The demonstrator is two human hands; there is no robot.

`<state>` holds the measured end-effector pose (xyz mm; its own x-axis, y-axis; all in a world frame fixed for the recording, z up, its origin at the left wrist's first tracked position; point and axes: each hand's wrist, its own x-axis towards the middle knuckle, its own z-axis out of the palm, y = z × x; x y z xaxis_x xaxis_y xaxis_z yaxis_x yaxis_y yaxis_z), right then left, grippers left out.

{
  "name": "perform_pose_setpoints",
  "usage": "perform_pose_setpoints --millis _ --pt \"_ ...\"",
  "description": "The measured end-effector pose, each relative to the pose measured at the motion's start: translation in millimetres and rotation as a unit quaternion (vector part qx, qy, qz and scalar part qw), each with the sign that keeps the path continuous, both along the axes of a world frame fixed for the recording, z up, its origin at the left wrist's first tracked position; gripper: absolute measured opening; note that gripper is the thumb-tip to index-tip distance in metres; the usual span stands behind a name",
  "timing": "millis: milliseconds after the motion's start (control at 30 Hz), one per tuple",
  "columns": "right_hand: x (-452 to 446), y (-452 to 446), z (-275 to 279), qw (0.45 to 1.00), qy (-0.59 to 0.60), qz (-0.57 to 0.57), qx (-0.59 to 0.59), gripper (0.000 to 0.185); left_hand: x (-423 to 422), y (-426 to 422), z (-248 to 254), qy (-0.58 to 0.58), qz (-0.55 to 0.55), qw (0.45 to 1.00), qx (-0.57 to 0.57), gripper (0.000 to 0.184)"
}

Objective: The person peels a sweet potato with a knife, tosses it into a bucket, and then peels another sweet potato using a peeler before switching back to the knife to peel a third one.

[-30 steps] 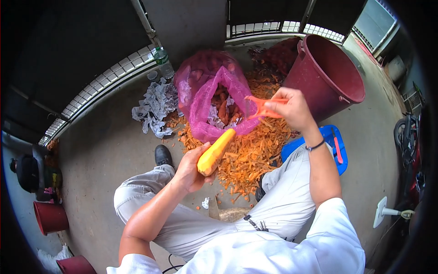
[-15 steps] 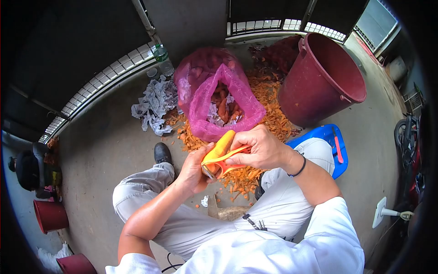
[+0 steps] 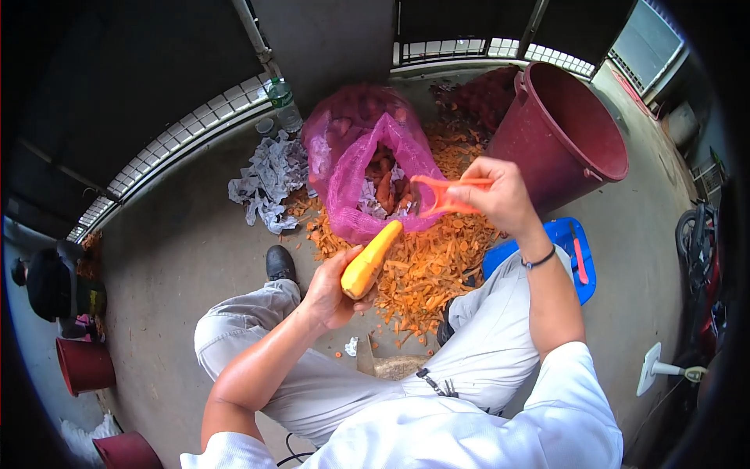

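A peeled orange-yellow carrot [image 3: 370, 262] lies tilted in my left hand [image 3: 332, 291], its thinner end pointing up and away from me. My left fingers are closed around its lower part. Up and to the right, my right hand [image 3: 500, 195] grips an orange Y-shaped peeler [image 3: 449, 195], which is apart from the carrot and in front of the pink bag's opening. A pink mesh bag [image 3: 351, 195] stands ahead, holding unpeeled carrots [image 3: 383, 187] and crumpled paper. Orange peelings [image 3: 430, 273] are heaped on the floor below my hands and around the bag.
A large dark-red bin [image 3: 555, 141] stands at the right, tilted. By my right knee is a blue tray [image 3: 582, 289] with a pink-handled knife [image 3: 580, 262]. Crumpled paper [image 3: 269, 180] and a plastic bottle [image 3: 284, 103] are left of the bag. Red pails [image 3: 84, 365] stand at far left.
My right hand has lifted the peeler off the carrot and moved up and to the right. My left hand still holds the carrot in nearly the same place.
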<state>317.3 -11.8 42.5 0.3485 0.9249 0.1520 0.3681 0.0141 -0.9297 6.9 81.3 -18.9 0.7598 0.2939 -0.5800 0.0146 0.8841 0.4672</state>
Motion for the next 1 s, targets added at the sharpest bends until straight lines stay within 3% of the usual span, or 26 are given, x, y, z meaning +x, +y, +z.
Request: perform_pose_setpoints --millis 33,133,200,333,533,900,1000 --pt "-14.7 -1.9 9.0 0.999 -0.016 0.044 0.007 0.015 0.4 1.3 -2.1 -0.02 0.0 0.999 -0.037 0.043" --pt "-56.9 -5.6 8.8 0.974 0.126 0.177 -0.057 0.017 2.0 -0.2 -2.0 -0.027 -0.021 0.999 -0.037 0.044" --pt "-73.4 -6.3 11.5 0.974 0.027 0.219 -0.049 0.018 3.7 -4.9 5.4 0.001 -0.007 0.999 -0.034 0.041" --pt "-86.7 -8.3 10.6 0.973 -0.027 0.227 0.024 0.02 9.7 -14.2 20.4 0.028 0.017 0.999 0.023 0.039" --pt "-79.4 -11.0 14.7 0.971 -0.053 0.231 0.033 0.019 9.5 -10.0 23.7 0.021 -0.005 0.993 0.116 0.034" --pt "-61.1 -15.5 24.5 0.966 -0.046 0.256 -0.009 0.017 10.4 -12.7 13.1 -0.009 -0.016 0.994 0.112 0.034" --pt "-42.0 -15.7 26.8 0.986 0.013 0.162 -0.035 0.014 -2.2 -10.2 12.1 -0.026 -0.017 0.994 0.1 0.035"
